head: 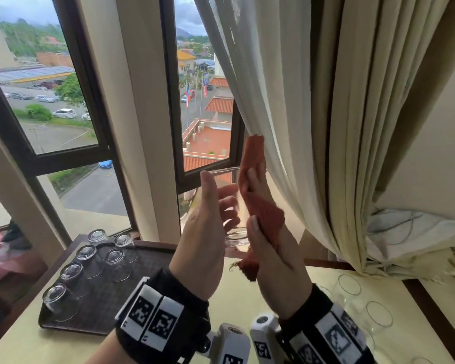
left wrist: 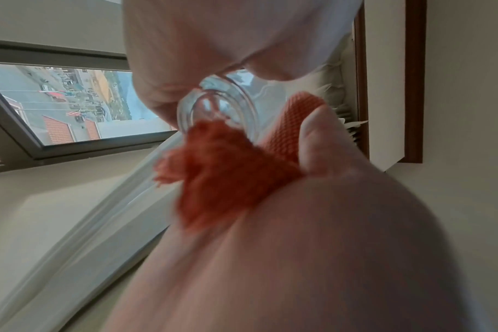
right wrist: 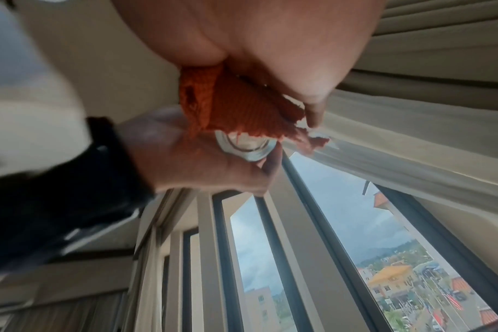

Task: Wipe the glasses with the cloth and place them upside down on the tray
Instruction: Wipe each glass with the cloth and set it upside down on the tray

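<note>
My left hand [head: 221, 198] holds a clear glass [head: 235, 236] upright in the air above the table, thumb up, fingers curled round its far side. My right hand [head: 256, 195] grips an orange cloth [head: 263, 208] and presses it on the glass's right side. The left wrist view shows the glass's thick base [left wrist: 216, 105] with the cloth [left wrist: 222, 170] bunched beside it. In the right wrist view the cloth [right wrist: 236, 112] covers part of the glass [right wrist: 247, 148]. A dark tray [head: 132, 285] at the left carries several glasses upside down [head: 116, 258].
Upright clear glasses [head: 350, 287] stand on the cream table [head: 273, 324] at the right. A cream curtain [head: 300, 127] hangs just behind my right hand. Windows fill the back wall. Pink things [head: 0, 248] lie beyond the tray at the far left.
</note>
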`<move>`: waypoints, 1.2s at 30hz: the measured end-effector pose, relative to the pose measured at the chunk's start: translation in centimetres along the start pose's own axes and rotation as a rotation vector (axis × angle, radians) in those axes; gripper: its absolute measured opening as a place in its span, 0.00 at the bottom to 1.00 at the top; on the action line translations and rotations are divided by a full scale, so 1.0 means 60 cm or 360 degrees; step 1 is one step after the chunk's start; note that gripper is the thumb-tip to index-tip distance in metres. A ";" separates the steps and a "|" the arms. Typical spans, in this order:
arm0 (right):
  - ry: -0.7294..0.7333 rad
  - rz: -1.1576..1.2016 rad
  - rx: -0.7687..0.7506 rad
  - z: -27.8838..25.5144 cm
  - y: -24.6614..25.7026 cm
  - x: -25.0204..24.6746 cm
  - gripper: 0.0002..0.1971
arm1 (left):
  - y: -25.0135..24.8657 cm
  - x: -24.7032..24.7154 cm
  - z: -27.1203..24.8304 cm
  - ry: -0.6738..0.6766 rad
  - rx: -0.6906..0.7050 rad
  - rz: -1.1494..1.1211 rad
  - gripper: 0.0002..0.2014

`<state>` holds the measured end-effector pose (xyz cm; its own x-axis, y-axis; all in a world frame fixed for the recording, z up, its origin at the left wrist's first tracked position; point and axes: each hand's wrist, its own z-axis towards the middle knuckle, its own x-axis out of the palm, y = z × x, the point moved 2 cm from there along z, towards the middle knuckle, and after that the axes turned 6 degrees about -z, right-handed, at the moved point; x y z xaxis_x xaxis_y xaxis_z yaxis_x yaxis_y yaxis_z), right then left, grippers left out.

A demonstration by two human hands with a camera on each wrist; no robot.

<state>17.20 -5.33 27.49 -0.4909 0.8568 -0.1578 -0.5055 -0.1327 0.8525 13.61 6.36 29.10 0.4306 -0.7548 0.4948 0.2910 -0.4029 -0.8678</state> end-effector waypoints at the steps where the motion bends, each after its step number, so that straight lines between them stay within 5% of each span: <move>1: 0.0053 -0.0101 -0.0089 -0.009 0.003 0.005 0.28 | -0.001 -0.001 0.000 0.0000 -0.0029 -0.0019 0.42; 4: 0.0223 -0.0399 -0.0304 -0.049 -0.006 0.019 0.31 | -0.010 -0.015 0.007 0.0050 -0.0107 -0.0028 0.41; 7: 0.0145 -0.0416 -0.0277 -0.075 -0.040 0.020 0.30 | -0.016 -0.027 0.015 0.0053 -0.0062 0.0080 0.40; 13: -0.0044 0.0237 0.0271 -0.016 -0.014 0.009 0.19 | -0.006 -0.016 0.007 0.0113 -0.0076 0.0045 0.40; 17: -0.0061 0.0029 0.0057 0.000 0.011 0.012 0.26 | -0.002 -0.004 0.003 -0.0031 -0.0061 -0.0032 0.43; 21: 0.0211 -0.0464 -0.0409 -0.049 -0.007 0.025 0.27 | -0.022 -0.007 -0.005 -0.0066 -0.0112 -0.0252 0.36; 29: -0.0063 0.0075 0.0144 -0.044 -0.030 0.019 0.26 | 0.000 -0.025 0.017 0.0022 -0.0223 -0.0043 0.43; 36: 0.0092 -0.0168 -0.0159 -0.028 0.015 0.020 0.28 | -0.016 -0.012 0.002 0.0025 -0.0287 -0.0151 0.45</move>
<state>14.98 -5.25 27.26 -0.4700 0.8388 -0.2747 -0.6229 -0.0948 0.7765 13.13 7.38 29.57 0.3947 -0.7167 0.5750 0.1712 -0.5574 -0.8124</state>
